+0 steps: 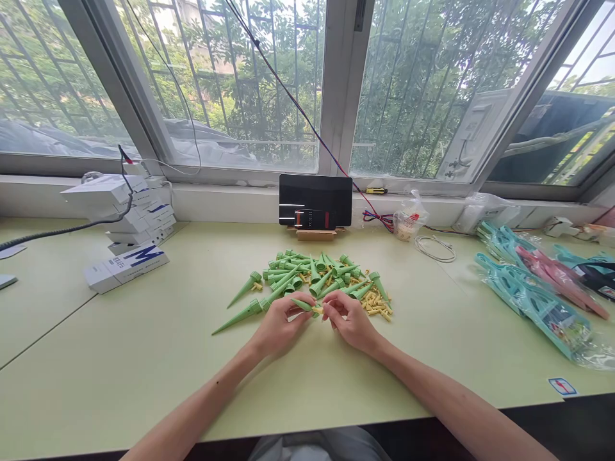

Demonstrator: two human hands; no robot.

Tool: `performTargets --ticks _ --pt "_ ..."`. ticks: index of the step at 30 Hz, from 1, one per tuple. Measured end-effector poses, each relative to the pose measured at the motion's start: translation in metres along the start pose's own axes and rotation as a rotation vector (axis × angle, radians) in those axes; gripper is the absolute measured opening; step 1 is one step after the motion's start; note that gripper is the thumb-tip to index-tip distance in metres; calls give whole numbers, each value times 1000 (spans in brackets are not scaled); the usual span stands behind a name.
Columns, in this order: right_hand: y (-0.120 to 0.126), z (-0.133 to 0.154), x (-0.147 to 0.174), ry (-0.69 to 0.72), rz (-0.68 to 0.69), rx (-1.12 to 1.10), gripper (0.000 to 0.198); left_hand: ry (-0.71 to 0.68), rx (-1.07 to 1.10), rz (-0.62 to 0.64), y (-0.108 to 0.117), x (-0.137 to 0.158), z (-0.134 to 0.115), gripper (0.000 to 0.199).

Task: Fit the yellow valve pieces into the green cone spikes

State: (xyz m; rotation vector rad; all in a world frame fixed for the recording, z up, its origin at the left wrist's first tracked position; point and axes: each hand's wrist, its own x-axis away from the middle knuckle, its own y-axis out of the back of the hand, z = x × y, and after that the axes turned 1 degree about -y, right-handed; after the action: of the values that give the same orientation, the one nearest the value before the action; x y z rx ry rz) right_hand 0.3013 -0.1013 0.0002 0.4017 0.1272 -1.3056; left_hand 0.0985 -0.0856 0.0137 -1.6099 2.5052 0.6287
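Observation:
Over the near edge of a pile, my left hand (287, 323) is closed around a green plastic spike (302, 305). My right hand (350, 318) pinches a small yellow peg (318, 310) whose end meets the spike; how far it sits inside I cannot tell. Beyond both hands lie several green ribbed-collar spikes (314, 272), heaped together. Loose yellow pegs (377, 302) are scattered at the pile's right side. One long green spike (237, 317) points out to the left of my left hand.
A tablet (316, 192) with a phone (314, 219) before it stands at the back. White boxes (127, 269) are stacked at left. Turquoise plastic hangers (533, 304) in wrapping lie at right, near a coiled white cable (435, 250). The table edge (413, 419) runs in front.

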Motion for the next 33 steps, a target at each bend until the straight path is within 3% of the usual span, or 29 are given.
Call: performTargets --ticks 4,11,24,33 --pt "0 0 0 21 12 -6 20 7 -33 -20 0 0 -1 13" --pt "-1 2 0 37 28 -29 20 53 93 5 -1 0 -1 16" --pt "1 2 0 1 12 28 22 184 18 -11 2 0 -14 30" --pt "1 -1 -2 -9 21 134 20 242 110 9 -1 0 -14 34"
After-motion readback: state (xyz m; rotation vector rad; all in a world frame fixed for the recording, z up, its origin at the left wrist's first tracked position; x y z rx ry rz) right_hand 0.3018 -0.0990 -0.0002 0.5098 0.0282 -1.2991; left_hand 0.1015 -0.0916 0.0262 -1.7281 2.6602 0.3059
